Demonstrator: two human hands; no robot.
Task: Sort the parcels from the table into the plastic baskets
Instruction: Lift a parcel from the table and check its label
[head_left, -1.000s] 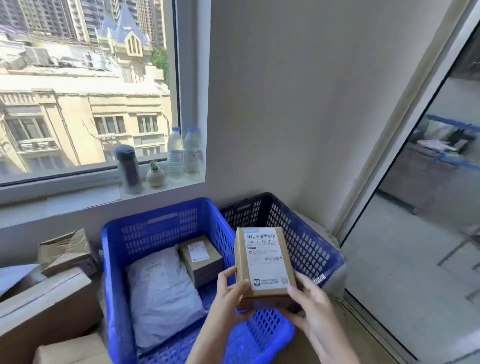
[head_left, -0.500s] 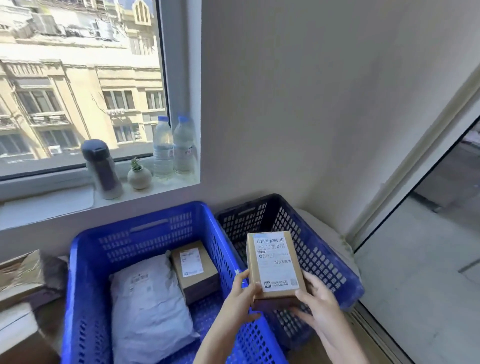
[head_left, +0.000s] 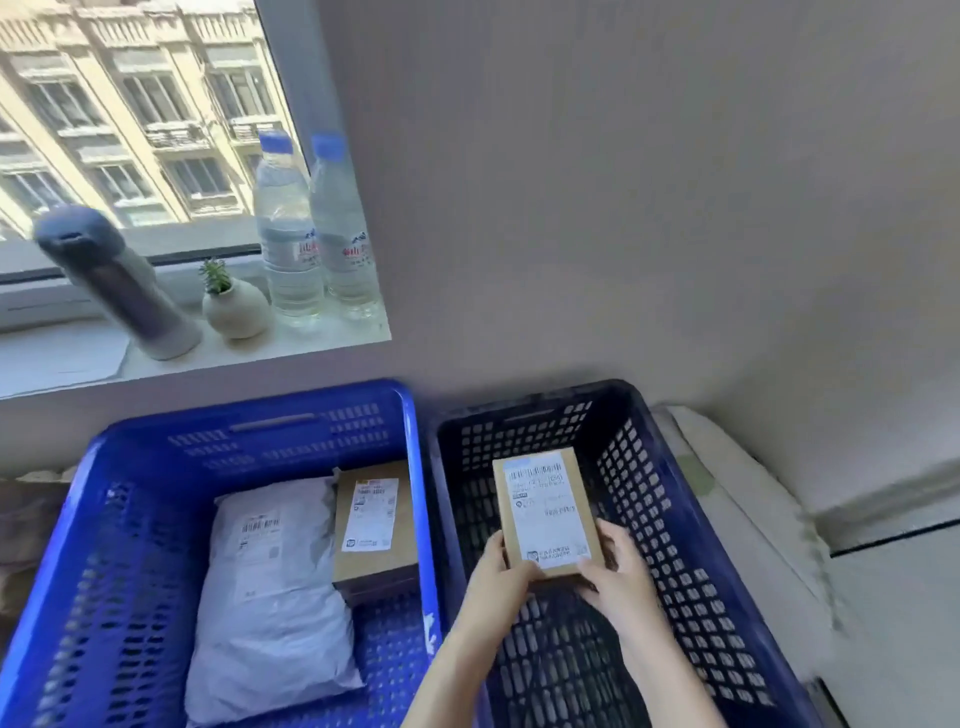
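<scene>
both hands grip one brown cardboard parcel (head_left: 545, 512) by its near end: the left hand (head_left: 501, 577) curls round the left corner and the right hand (head_left: 618, 577) round the right corner, thumbs on the labelled top face. the parcel sits over the inside of the dark blue basket (head_left: 675, 519), label up, far end towards the wall; whether it touches the basket floor cannot be told. just to the left stands the bright blue basket (head_left: 130, 493), its rim close against the dark one. in it lie a grey poly mailer (head_left: 270, 597), label up, and to its right a second cardboard box (head_left: 374, 525) by the basket's right wall. behind, on the window sill (head_left: 62, 358), stand two clear water bottles (head_left: 288, 223) side by side, a dark flask (head_left: 114, 280) and a small pale pot (head_left: 234, 306) with a green plant.
</scene>
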